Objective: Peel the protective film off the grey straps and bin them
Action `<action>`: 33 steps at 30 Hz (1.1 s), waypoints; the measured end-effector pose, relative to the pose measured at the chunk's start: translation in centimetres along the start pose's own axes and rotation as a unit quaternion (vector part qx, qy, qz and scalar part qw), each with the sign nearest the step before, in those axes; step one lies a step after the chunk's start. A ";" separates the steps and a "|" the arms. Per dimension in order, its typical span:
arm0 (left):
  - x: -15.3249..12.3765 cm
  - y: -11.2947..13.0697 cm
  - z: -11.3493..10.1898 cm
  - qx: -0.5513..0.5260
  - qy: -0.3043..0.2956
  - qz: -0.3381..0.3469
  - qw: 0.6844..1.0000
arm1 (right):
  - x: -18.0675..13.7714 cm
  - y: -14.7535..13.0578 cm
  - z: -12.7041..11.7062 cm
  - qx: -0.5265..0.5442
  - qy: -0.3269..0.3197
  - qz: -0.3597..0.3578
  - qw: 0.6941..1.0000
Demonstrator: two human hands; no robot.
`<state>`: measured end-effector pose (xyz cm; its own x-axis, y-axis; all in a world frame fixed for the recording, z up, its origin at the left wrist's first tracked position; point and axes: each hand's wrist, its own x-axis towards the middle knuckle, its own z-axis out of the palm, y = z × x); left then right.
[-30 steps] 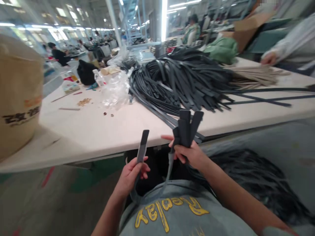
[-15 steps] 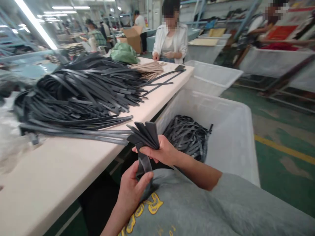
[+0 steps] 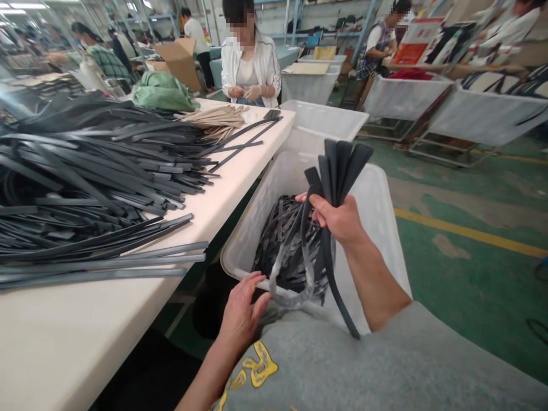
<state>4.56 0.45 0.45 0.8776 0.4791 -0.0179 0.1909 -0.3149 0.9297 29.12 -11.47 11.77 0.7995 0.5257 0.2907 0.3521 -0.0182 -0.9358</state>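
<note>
Head cam: clock positions go from mid-frame, btw.
Right hand (image 3: pixel 340 220): at 3 o'clock, thumb and fingers pinching a fan of black straps (image 3: pixel 341 171); I count at least five ends sticking up, overlap hides the exact number. One strap tail (image 3: pixel 336 291) dangles toward 5.
Left hand (image 3: pixel 242 308): 7 o'clock, fingers loosely spread, thumb apart, right beside a hanging strap loop (image 3: pixel 291 300); can't tell if it's touching.
Bin under the bunch: one white plastic bin (image 3: pixel 381 200) around 4, dark strips (image 3: pixel 272 240) heaped inside, way too tangled to count. Right hand and straps block part of the heap.
More bins: another white one (image 3: pixel 329 117) at 1, plus two carts on metal frames, one (image 3: pixel 405 100) at 2 and one (image 3: pixel 483 120) between 2 and 3.
Table: one pale worktable (image 3: pixel 107 331) at 8; its edge stands between the big strap pile (image 3: pixel 94 165) at 9 and the bin. Three loose straps (image 3: pixel 141 262) lie along the near side.
Far end: tan strips (image 3: pixel 218 121) at 11, one green cloth bundle (image 3: pixel 162 91) and one open cardboard box (image 3: pixel 180 63) between 10 and 11.
People: one co-worker in a white jacket (image 3: pixel 269 63) nearly at 12, at least four others behind.
</note>
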 end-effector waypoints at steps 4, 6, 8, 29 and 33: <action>-1.6 -2.2 -1.9 0.018 0.046 -0.069 0.996 | 5.0 2.9 -2.0 -0.048 0.088 0.003 0.995; -2.8 -3.5 -2.8 0.012 0.061 -0.106 0.992 | 6.8 4.6 -2.8 -0.084 0.112 0.038 0.989; -4.1 -4.9 -3.7 -0.020 0.073 -0.141 0.987 | 7.7 5.8 -3.3 -0.098 0.122 0.064 0.986; -5.4 2.8 -8.0 -0.280 0.288 -0.043 0.915 | -8.7 0.1 16.6 0.004 -0.590 0.075 0.804; -8.5 1.2 -10.2 -0.245 0.354 -0.084 0.898 | -9.7 0.7 17.7 -0.024 -0.665 0.110 0.739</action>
<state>-7.17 4.33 5.41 0.3212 0.9421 -0.0960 -0.0753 0.1264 0.9891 13.00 -1.52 4.76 -0.3328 0.8758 -0.3497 0.3271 -0.2406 -0.9138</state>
